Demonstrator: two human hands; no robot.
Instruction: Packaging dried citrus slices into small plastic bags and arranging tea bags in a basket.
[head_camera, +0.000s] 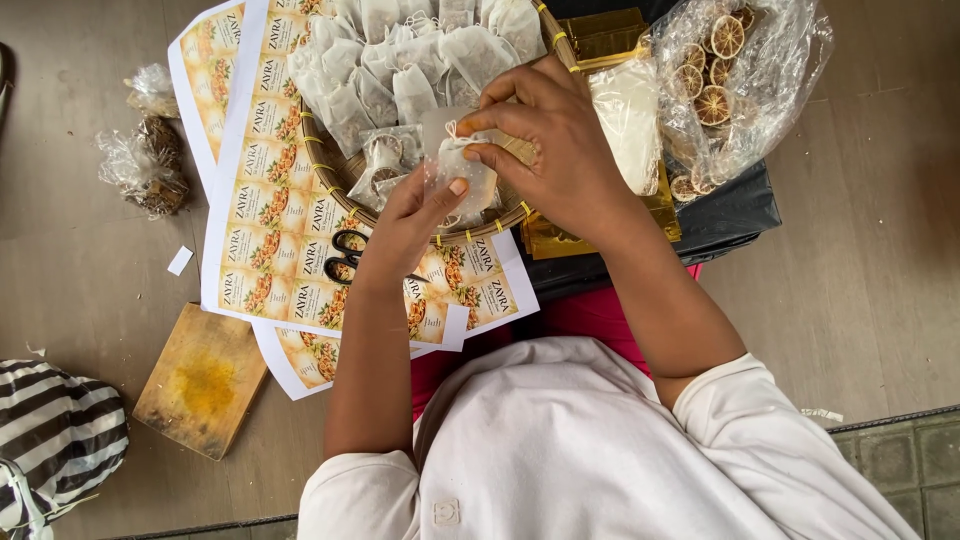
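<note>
Right now both hands meet over the near rim of a round woven tray (340, 175). The right hand (560, 150) pinches the gathered neck of a small white mesh pouch (462, 170) between thumb and fingers (490, 125), closed on it. The left hand (415, 215) closes on the pouch's lower part from 7 o'clock, its thumb pressed on the mesh. More filled pouches (400, 60) crowd the tray toward 12 o'clock, right up to the rim. Under the tray's 7 o'clock edge lie printed label sheets (270, 200) with black scissors (345, 255) on them, just beside the left wrist. At 2 o'clock a clear bag of dried citrus slices (725, 70) sits close to the right hand. A wooden block (200, 380) lies at 8 o'clock on the floor, well apart, with bare boards around it.
</note>
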